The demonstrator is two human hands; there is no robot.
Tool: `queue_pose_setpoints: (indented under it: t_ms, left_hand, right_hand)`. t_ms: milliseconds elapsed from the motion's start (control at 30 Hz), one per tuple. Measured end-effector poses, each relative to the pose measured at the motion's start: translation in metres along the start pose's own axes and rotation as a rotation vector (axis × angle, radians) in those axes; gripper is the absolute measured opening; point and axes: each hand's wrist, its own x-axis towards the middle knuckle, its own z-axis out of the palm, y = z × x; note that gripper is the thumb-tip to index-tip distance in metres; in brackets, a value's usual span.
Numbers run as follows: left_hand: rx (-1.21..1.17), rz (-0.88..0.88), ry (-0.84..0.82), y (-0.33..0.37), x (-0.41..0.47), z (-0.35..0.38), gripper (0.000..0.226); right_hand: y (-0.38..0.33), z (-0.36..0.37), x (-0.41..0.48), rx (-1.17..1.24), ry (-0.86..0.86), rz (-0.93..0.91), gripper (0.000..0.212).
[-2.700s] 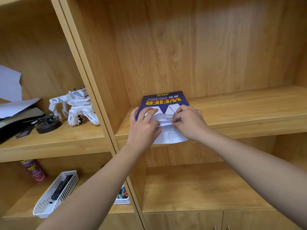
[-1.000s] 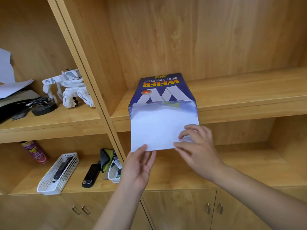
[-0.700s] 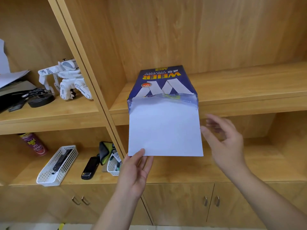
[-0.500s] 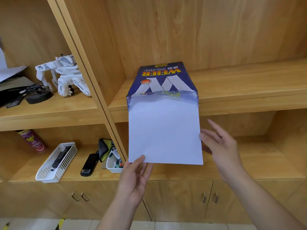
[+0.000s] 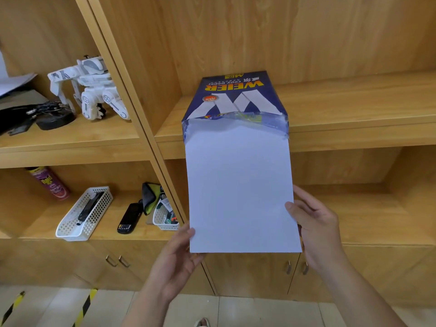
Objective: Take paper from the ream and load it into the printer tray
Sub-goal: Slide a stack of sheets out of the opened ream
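The paper (image 5: pixel 239 185) now hangs far out of the ream (image 5: pixel 233 97) — half a second ago its near edge sat higher in the frame, and a second ago only a short tongue of white showed below the torn wrapper. The ream itself has not shifted; it lies on the shelf (image 5: pixel 354 109) at centre, its open end over the shelf's front edge.

The right hand (image 5: pixel 316 230), which was off the sheets and open a moment ago, has come back to the lower right edge, thumb on top and fingers behind, pinching the stack. The left hand (image 5: pixel 177 253) keeps its hold at the lower left corner, thumb on the face, fingers curled under.

With both hands gripping, the pull looks nearly done — only the top of the paper is still inside the wrapper. No printer is in view, so loading has not started.
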Motion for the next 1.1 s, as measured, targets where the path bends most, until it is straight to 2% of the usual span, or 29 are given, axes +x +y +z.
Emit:
queue_pose_setpoints:
  t_ms: [67, 167, 200, 267, 333, 500, 733, 1100]
  left_hand:
    - [0.129, 0.041, -0.052, 0.020, -0.001, -0.001, 0.048]
    - [0.236, 0.097, -0.091, 0.047, 0.004, 0.002, 0.083]
    - [0.273, 0.114, -0.095, 0.054, 0.007, 0.005, 0.078]
    - [0.307, 0.162, -0.078, 0.064, 0.012, 0.012, 0.053]
    - [0.301, 0.196, -0.062, 0.067, 0.015, 0.016, 0.046]
    - [0.331, 0.229, -0.023, 0.052, 0.008, 0.021, 0.045]
    - [0.357, 0.186, -0.029, 0.042, 0.007, 0.016, 0.050]
    - [0.506, 0.153, -0.231, 0.068, 0.016, 0.002, 0.053]
  right_hand:
    - [0.003, -0.005, -0.001, -0.013, -0.020, 0.018, 0.043]
    - [0.004, -0.012, -0.006, -0.017, -0.040, 0.031, 0.042]
    - [0.006, -0.015, -0.008, -0.021, -0.045, 0.035, 0.042]
    - [0.009, -0.020, -0.013, -0.025, -0.053, 0.051, 0.042]
    - [0.014, -0.027, -0.018, -0.039, -0.060, 0.074, 0.041]
    - [0.028, -0.046, -0.031, -0.044, -0.034, 0.136, 0.039]
    - [0.041, -0.055, -0.046, -0.035, -0.008, 0.170, 0.038]
    - [0.040, -0.031, -0.074, -0.018, 0.091, 0.143, 0.036]
